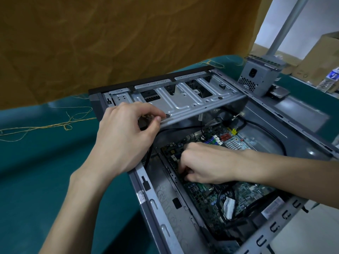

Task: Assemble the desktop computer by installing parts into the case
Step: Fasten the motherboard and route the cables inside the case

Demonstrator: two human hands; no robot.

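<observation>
An open grey computer case [165, 213] lies on its side on a teal-covered table. A green motherboard [205, 195] sits inside it, crossed by black cables [222, 198]. My left hand [124, 136] rests on the case's left edge, its fingers curled round a small dark part [145, 120] beside the silver drive cage [179, 99]. My right hand [205, 164] reaches down onto the motherboard, fingers curled and pinching a black connector or cable end [185, 174] near the board's left edge; the fingertips hide what it meets.
A grey power supply [256, 79] stands beyond the case's far corner beside a dark flat part [278, 93]. Loose yellow threads [55, 123] lie on the teal cloth [45, 162] at left. A brown cloth hangs behind. Cardboard boxes and a water bottle [330, 79] sit at far right.
</observation>
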